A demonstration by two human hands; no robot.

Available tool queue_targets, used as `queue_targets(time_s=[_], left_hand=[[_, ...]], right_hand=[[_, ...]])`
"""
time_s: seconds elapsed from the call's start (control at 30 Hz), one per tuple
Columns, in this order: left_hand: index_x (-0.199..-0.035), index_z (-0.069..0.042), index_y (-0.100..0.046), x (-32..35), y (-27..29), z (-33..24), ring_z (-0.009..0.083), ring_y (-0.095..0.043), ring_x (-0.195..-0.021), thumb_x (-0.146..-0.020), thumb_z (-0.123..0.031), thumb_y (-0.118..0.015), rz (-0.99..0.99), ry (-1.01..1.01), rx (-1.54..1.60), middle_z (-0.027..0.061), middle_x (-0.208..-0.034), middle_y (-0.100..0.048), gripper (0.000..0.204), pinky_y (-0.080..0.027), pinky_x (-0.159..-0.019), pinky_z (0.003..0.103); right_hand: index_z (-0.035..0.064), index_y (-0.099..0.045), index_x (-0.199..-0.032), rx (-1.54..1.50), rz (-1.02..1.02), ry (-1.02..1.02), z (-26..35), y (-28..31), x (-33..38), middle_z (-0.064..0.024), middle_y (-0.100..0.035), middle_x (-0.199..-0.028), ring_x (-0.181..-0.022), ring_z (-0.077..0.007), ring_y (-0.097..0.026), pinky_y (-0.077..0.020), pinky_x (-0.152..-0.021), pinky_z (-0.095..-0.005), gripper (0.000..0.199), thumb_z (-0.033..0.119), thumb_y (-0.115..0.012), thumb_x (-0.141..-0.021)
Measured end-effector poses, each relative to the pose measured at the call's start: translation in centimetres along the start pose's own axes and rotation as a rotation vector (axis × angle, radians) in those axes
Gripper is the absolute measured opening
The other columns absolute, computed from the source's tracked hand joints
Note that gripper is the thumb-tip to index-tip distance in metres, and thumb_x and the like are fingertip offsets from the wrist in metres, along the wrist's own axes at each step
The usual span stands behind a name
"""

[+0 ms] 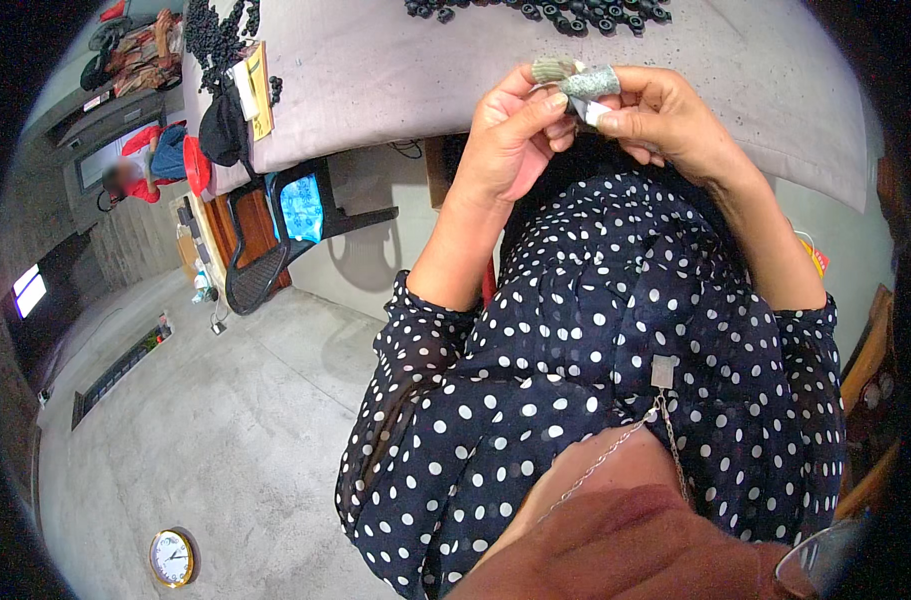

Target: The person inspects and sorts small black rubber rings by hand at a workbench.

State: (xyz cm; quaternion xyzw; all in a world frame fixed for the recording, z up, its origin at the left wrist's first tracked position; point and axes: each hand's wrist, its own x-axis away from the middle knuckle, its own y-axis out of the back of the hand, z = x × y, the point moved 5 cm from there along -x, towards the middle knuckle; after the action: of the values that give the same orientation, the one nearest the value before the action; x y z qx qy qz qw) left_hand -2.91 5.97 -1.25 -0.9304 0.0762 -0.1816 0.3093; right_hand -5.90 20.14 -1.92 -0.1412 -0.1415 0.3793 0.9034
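1. Pinching a small grey-green wrapped piece (pixel 587 82) between both hands, the person holds it up over the near edge of the bench (pixel 455 90), well above the lap.

2. The left hand (pixel 510 135) has its thumb and forefinger pressed together on the piece's left end, where a ribbed, paler part (pixel 552 68) sticks out just above the fingers (pixel 545 103).

3. The right hand (pixel 655 115) closes its fingers on the right end; a small white bit (pixel 595 116) shows just below the piece, tucked against the right thumb. What exactly that bit is cannot be told.

4. To do this step well, I judge the grip should stay at the fingertips on both ends, so the middle of the piece is left free to be turned or wound; squeezing the middle would likely hide the work and crush the wrap.

5. Keeping the two hands close and level seems wise, since the piece is small and a slip would drop it onto the dotted dark blouse (pixel 595 330) beneath the fingers.

6. Beyond the fingers, on the far side of the bench, lies a row of small black parts (pixel 565 12), well apart from the hands; another heap of black parts (pixel 210 35) sits far to the left of the fingers.

7. Well below and left of the fingers, a black chair (pixel 275 240) stands on the concrete floor (pixel 215 430), and a round clock (pixel 171 557) lies on it.
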Motion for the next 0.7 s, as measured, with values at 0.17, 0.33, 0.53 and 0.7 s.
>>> queue_targets(time_s=[0.17,0.33,0.53,0.7], left_hand=[[-0.107,-0.005,-0.056,-0.1,-0.4,0.2,0.0083,-0.048,-0.064,-0.083,-0.008,-0.062,0.013,0.033,0.067,0.0020,-0.082,-0.058,0.025,-0.041,-0.056,0.022],[-0.106,-0.006,-0.056,-0.3,0.2,0.3,0.0082,-0.048,-0.064,-0.084,-0.008,-0.062,0.017,0.042,0.138,0.0016,-0.083,-0.058,0.024,-0.041,-0.057,0.022],[-0.106,-0.006,-0.056,-0.1,0.2,0.5,0.0079,-0.047,-0.064,-0.084,-0.009,-0.062,0.007,0.045,0.128,0.0015,-0.083,-0.058,0.023,-0.040,-0.057,0.021],[-0.105,-0.006,-0.056,-0.1,0.2,0.5,0.0075,-0.047,-0.063,-0.084,-0.008,-0.062,0.025,0.047,0.132,0.0020,-0.084,-0.058,0.023,-0.040,-0.056,0.021]], right_hand=[[0.0062,-0.061,-0.105,-0.091,0.010,-0.032,-0.7,0.3,-0.3,0.0057,-0.054,-0.066,-0.044,-0.0006,-0.042,-0.0278,-0.036,-0.0144,0.028,0.022,-0.065,-0.082],[0.0065,-0.061,-0.106,-0.075,0.019,-0.025,0.2,-0.2,0.1,0.0060,-0.054,-0.065,-0.045,-0.0005,-0.042,-0.0276,-0.036,-0.0141,0.029,0.023,-0.065,-0.082],[0.0067,-0.061,-0.107,-0.055,0.038,-0.028,0.4,-0.2,0.1,0.0063,-0.054,-0.064,-0.045,-0.0005,-0.042,-0.0270,-0.036,-0.0143,0.030,0.023,-0.065,-0.082],[0.0064,-0.061,-0.106,-0.068,0.020,-0.033,0.0,0.0,0.0,0.0059,-0.055,-0.065,-0.044,-0.0006,-0.041,-0.0266,-0.035,-0.0145,0.030,0.023,-0.066,-0.081]])
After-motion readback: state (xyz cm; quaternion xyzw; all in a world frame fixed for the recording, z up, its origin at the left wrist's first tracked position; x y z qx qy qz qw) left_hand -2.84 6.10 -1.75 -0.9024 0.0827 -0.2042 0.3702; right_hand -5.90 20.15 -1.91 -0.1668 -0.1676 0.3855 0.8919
